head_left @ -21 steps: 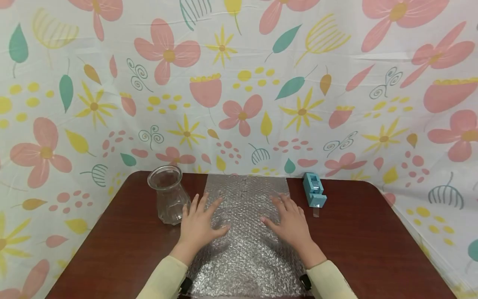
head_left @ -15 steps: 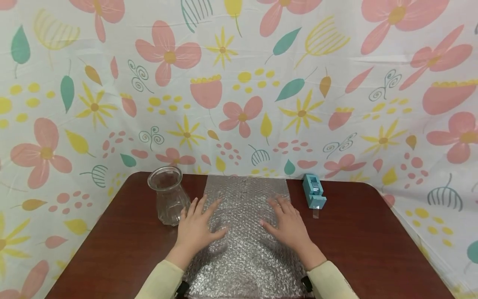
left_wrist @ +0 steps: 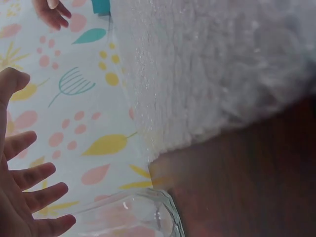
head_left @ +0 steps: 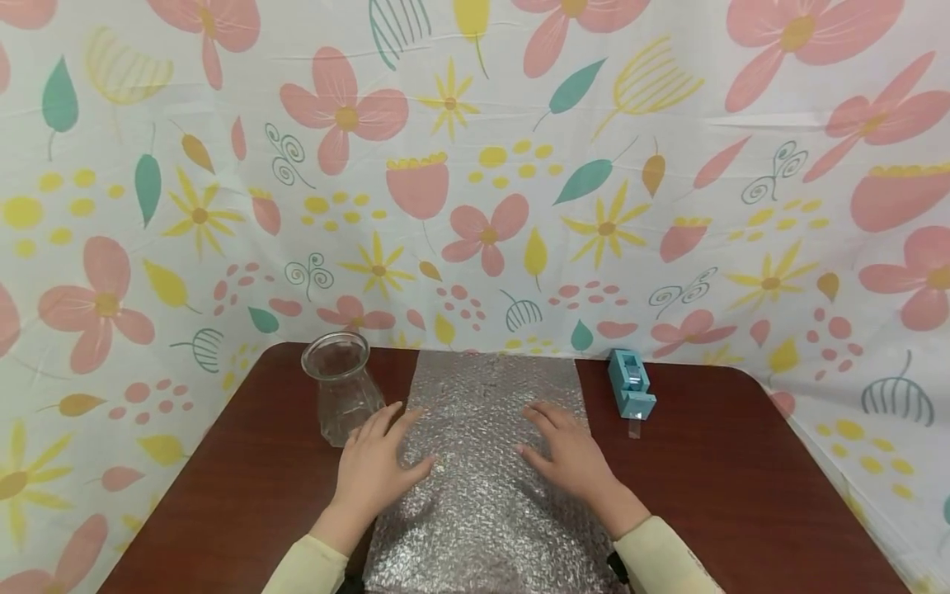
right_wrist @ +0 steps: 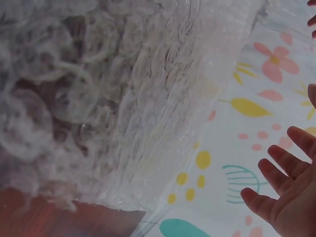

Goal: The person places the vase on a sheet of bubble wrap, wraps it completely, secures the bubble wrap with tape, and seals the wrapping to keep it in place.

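Observation:
A sheet of clear bubble wrap (head_left: 490,495) lies flat down the middle of the table. My left hand (head_left: 374,470) is held over its left edge, fingers spread, holding nothing. Just beyond those fingertips stands an upright clear glass vase (head_left: 345,396) with a flared rim; the hand overlaps its lower right side in the head view. In the left wrist view the glass vase (left_wrist: 133,215) shows below the spread fingers (left_wrist: 37,197). My right hand (head_left: 571,458) hovers over the wrap's right side, fingers loosely extended and holding nothing. Its fingers (right_wrist: 281,173) appear apart from the wrap in the right wrist view.
A blue tape dispenser (head_left: 631,384) stands at the back right, a short strip of tape hanging from its front. The dark red-brown table (head_left: 727,487) extends to both sides of the wrap. A flower-printed cloth (head_left: 482,165) hangs behind the table.
My left hand has drifted left and slightly toward me, its fingers turning a little to the right. The right hand's fingers have angled slightly left. The vase, wrap and dispenser stay put.

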Demonstrator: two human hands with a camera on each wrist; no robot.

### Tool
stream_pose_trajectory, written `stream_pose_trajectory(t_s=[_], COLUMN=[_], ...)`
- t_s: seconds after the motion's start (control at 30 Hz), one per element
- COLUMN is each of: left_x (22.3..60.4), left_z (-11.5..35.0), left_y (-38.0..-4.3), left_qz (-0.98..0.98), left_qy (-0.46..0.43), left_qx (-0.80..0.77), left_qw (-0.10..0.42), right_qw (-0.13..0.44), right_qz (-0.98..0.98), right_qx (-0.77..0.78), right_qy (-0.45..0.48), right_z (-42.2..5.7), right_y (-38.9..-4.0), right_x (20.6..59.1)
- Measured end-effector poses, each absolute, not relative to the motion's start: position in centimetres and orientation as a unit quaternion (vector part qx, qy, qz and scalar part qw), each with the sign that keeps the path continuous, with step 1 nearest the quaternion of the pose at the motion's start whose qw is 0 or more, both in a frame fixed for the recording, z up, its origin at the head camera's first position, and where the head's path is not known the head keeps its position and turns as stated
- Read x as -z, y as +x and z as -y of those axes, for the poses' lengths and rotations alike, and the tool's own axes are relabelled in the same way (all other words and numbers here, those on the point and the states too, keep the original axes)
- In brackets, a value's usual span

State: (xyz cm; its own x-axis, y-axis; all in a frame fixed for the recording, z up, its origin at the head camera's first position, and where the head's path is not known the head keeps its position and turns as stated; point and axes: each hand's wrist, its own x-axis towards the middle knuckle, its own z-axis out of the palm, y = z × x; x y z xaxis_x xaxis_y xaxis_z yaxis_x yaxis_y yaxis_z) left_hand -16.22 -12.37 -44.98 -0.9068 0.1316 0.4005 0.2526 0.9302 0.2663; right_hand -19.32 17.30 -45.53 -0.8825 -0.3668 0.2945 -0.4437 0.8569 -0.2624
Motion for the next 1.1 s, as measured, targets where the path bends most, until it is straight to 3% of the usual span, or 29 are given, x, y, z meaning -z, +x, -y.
stream_pose_trajectory(t_s=[0.2,0.63,1.1], left_x=[45.1,45.9,46.3], left_z=[13.5,16.2,18.6], left_y=[-15.7,-14.6,-15.1], left_qz=[0.953,0.908,0.888], left_qy=[-0.098,-0.092,0.008], left_qx=[0.178,0.22,0.37], left_qw=[0.225,0.346,0.273], right_qw=[0.09,0.094,0.082], right_qz=[0.954,0.946,0.947], right_qx=[-0.154,-0.148,-0.144], right_qy=[0.239,0.273,0.277], right_z=[-16.9,-15.8,-15.0], right_y=[-19.8,-20.0,-19.8], right_x=[45.5,46.1,46.0])
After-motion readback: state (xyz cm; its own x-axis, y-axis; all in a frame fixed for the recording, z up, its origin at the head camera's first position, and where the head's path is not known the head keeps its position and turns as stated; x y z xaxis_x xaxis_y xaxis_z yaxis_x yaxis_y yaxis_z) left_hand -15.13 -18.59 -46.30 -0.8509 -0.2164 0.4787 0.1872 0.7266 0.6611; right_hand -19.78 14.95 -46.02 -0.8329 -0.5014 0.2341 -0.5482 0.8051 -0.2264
